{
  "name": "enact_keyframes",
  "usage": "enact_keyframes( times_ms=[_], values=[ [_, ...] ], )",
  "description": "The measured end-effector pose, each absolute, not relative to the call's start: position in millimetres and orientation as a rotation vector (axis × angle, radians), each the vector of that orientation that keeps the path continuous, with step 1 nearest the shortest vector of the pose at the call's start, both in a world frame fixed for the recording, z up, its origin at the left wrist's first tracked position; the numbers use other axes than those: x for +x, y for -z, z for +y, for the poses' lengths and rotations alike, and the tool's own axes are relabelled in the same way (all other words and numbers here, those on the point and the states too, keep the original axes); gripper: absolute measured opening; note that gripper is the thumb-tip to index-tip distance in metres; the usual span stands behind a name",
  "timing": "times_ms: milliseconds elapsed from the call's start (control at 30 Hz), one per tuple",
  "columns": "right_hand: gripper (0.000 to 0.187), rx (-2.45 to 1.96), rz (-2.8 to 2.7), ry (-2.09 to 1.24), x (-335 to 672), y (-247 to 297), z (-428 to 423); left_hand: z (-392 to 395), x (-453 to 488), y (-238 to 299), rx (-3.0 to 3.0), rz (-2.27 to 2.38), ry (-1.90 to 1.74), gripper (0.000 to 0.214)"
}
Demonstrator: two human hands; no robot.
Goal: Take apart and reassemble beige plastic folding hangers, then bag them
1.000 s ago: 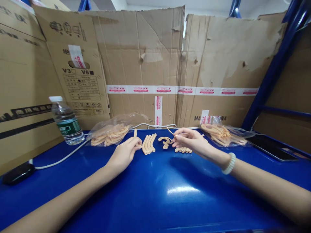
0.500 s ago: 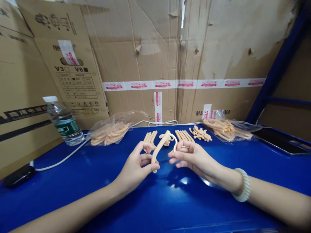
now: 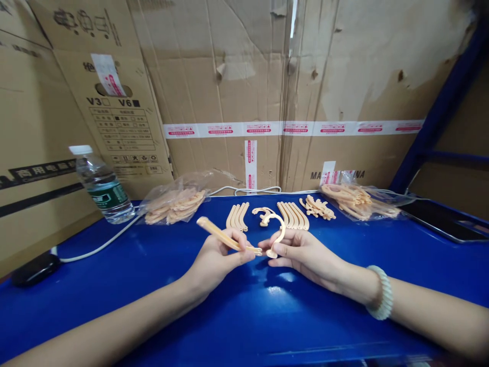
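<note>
1. On the far left of the glossy blue tabletop (image 3: 244, 321) I have a rounded black device (image 3: 36, 269), a clear plastic bottle with a green label (image 3: 103, 191) and a clear plastic bag of beige pieces (image 3: 173, 206).
2. Beyond the hands, I see a left row of curved beige strips (image 3: 237, 217), some hooked beige pieces (image 3: 262, 212), a right row of curved beige strips (image 3: 293, 214), a loose pile of small beige pieces (image 3: 318, 208), a second clear bag of beige pieces (image 3: 355, 200) and a flat black slab (image 3: 445, 221).
3. My left grip, the bare left hand (image 3: 216, 260), is closed around a slender beige strip (image 3: 217, 233), raised, its thicker end slanting up leftward.
4. My right grip, the bare right hand (image 3: 313, 255), pinches a beige C-shaped hook (image 3: 282, 228) near its foot, just beside the strip's right end; I cannot tell whether they touch.
5. Left fingers cover the strip's middle; the hook overlaps the hooked pieces behind, so I cannot count those. Both forearms are cut off by the frame.
</note>
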State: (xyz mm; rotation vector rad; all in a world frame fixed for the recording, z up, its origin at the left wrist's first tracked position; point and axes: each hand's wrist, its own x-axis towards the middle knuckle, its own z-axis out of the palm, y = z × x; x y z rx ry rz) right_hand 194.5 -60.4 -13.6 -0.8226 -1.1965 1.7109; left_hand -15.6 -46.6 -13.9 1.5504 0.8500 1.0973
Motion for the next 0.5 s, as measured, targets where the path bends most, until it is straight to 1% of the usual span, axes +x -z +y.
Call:
enact_keyframes(
  times_ms=[333,500],
  values=[
    [0.027,-0.811,-1.273,-1.765,194.4,14.5,-62.2,-56.5,-11.0,12.3,1.719,0.719,-1.039,0.020],
    [0.026,-0.792,-1.303,-1.773,194.1,14.0,-64.5,-58.9,-14.7,12.5,1.906,0.713,-1.084,0.018]
  ],
)
